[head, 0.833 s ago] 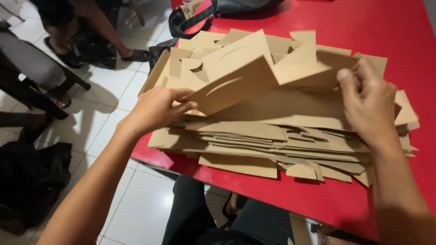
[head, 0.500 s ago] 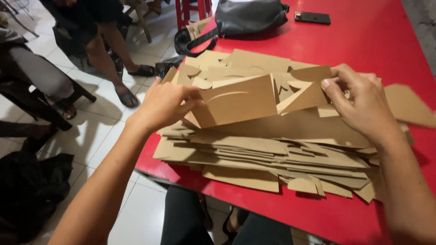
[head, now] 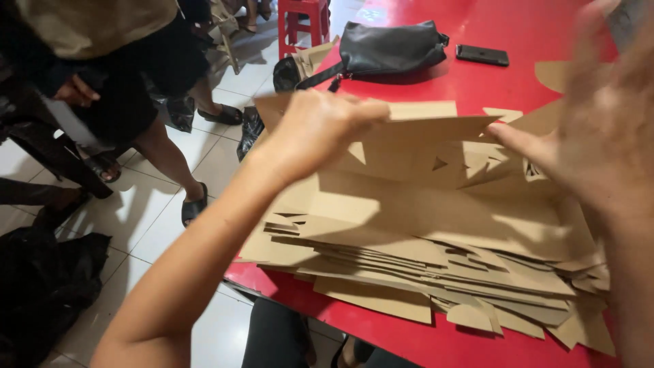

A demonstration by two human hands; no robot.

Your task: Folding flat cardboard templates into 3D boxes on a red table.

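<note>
1. Gripping the top cardboard cutout (head: pixel 415 129) at its upper left edge, the left hand (head: pixel 317 129) is clenched on it.
2. Blurred, the right hand (head: pixel 599 136) has fingers spread, fingertips touching the cutout's right end.
3. Beneath lies the cardboard stack (head: pixel 422 259) on the red tabletop (head: pixel 436 341).
4. Behind sit a black bag (head: pixel 392 48) and a phone (head: pixel 482 55).

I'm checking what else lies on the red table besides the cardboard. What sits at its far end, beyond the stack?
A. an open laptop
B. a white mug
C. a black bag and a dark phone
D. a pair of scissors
C: a black bag lies on the red table, with a dark phone flat beside it, beyond the cardboard stack.
</note>
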